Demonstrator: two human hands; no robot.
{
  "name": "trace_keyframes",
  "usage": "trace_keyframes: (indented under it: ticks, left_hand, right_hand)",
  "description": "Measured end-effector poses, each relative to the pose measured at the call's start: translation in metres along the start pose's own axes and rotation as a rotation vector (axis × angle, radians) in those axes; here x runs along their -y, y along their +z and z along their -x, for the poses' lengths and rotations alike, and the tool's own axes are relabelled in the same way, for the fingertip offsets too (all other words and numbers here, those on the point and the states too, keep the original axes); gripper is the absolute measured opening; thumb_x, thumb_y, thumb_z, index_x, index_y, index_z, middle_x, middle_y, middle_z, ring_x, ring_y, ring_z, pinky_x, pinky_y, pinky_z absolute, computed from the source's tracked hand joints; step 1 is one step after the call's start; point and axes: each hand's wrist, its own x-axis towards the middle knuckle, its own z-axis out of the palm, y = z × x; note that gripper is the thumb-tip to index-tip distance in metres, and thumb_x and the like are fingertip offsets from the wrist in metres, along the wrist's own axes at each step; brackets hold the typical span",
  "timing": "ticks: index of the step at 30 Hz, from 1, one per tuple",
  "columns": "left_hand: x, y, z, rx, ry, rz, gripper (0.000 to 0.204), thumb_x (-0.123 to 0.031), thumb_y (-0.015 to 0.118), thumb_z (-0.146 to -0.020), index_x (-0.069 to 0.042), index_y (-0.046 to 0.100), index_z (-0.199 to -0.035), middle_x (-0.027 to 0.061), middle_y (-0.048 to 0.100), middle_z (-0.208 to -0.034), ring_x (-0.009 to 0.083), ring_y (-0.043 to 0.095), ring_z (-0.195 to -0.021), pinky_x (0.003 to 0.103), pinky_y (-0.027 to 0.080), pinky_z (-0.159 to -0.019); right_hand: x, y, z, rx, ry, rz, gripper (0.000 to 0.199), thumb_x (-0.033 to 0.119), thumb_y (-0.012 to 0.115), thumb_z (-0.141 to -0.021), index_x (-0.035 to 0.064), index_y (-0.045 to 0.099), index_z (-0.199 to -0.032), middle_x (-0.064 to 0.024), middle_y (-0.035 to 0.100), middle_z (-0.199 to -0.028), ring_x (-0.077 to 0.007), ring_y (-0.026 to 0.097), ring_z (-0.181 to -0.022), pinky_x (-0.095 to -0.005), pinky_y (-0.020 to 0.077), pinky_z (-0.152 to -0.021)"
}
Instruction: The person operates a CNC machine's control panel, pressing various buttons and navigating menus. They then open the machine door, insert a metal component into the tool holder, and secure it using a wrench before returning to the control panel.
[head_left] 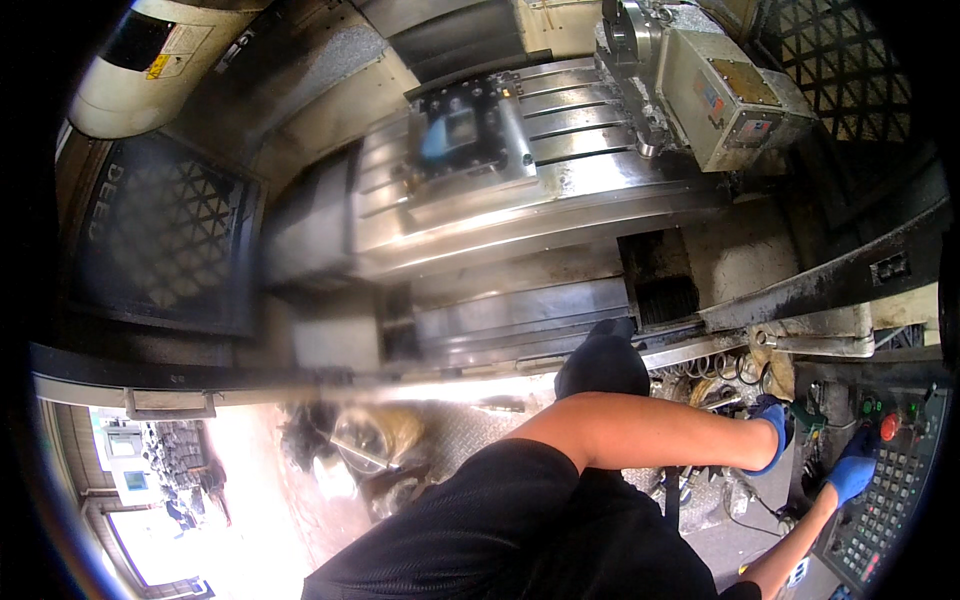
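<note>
Pressing on the control panel [880, 500] at the lower right, the right hand [852, 472] in a blue glove has its fingers curled down onto the keys, just below the red round button [888, 427]; whether they push one key or only rest there, I cannot tell. The left hand [771, 432], also in a blue glove, reaches across the body and lies near the panel's left edge, beside some metal springs and tools [715, 368]; its fingers are bent, but I cannot tell if they hold something. Judging from this, the work is at the stage of operating the machine by its keys. Further out, the machine table [560, 190] carries a fixture plate with a blue part [462, 135], blurred. No container with visible contents shows clearly.
</note>
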Motion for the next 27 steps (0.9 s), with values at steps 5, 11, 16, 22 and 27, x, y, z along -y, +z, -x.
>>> trace_keyframes:
  ticks: [5, 11, 16, 22, 27]
  left_hand:
    - [0.001, 0.001, -0.001, -0.012, 0.013, -0.017, 0.048, -0.042, 0.055, -0.091, -0.025, 0.061, -0.135, -0.0032, 0.053, -0.146, 0.0218, 0.053, -0.129, 0.049, 0.045, -0.099]
    - [-0.002, 0.011, -0.020, -0.043, 0.032, -0.076, 0.048, -0.041, 0.057, -0.089, -0.026, 0.062, -0.134, -0.0037, 0.054, -0.145, 0.0219, 0.053, -0.129, 0.050, 0.046, -0.098]
    - [0.004, 0.007, -0.014, -0.132, 0.071, -0.341, 0.049, -0.041, 0.060, -0.088, -0.026, 0.063, -0.134, -0.0041, 0.055, -0.145, 0.0220, 0.054, -0.128, 0.051, 0.047, -0.098]
    - [0.008, -0.016, 0.013, -0.095, -0.055, 0.053, 0.048, -0.037, 0.065, -0.083, -0.026, 0.066, -0.130, -0.0045, 0.058, -0.141, 0.0227, 0.056, -0.125, 0.053, 0.049, -0.091]
    - [0.002, 0.020, -0.048, -0.213, -0.034, -0.357, 0.048, -0.038, 0.068, -0.081, -0.027, 0.068, -0.127, -0.0062, 0.058, -0.140, 0.0228, 0.057, -0.122, 0.054, 0.049, -0.087]
  right_hand:
    - [-0.003, 0.001, -0.001, -0.015, -0.046, -0.018, 0.043, 0.041, 0.062, -0.096, 0.0075, 0.069, -0.121, -0.0171, 0.068, -0.118, -0.0337, 0.068, -0.106, -0.0404, 0.0522, -0.086]
    - [-0.018, 0.009, -0.004, 0.016, -0.072, -0.028, 0.045, 0.040, 0.058, -0.098, 0.0048, 0.065, -0.125, -0.0201, 0.066, -0.120, -0.0360, 0.067, -0.105, -0.0393, 0.0504, -0.085]
    - [-0.042, 0.025, -0.012, 0.003, -0.008, -0.031, 0.049, 0.047, 0.057, -0.097, 0.0061, 0.066, -0.124, -0.0204, 0.066, -0.119, -0.0386, 0.066, -0.104, -0.0433, 0.0510, -0.083]
    - [-0.071, 0.042, -0.023, -0.025, -0.190, -0.103, 0.048, 0.047, 0.055, -0.098, 0.0065, 0.066, -0.122, -0.0223, 0.066, -0.115, -0.0402, 0.066, -0.104, -0.0456, 0.0509, -0.081]
    - [-0.094, 0.058, -0.028, -0.051, -0.086, -0.016, 0.053, 0.052, 0.054, -0.097, 0.0058, 0.067, -0.119, -0.0254, 0.066, -0.109, -0.0442, 0.066, -0.098, -0.0480, 0.0513, -0.078]
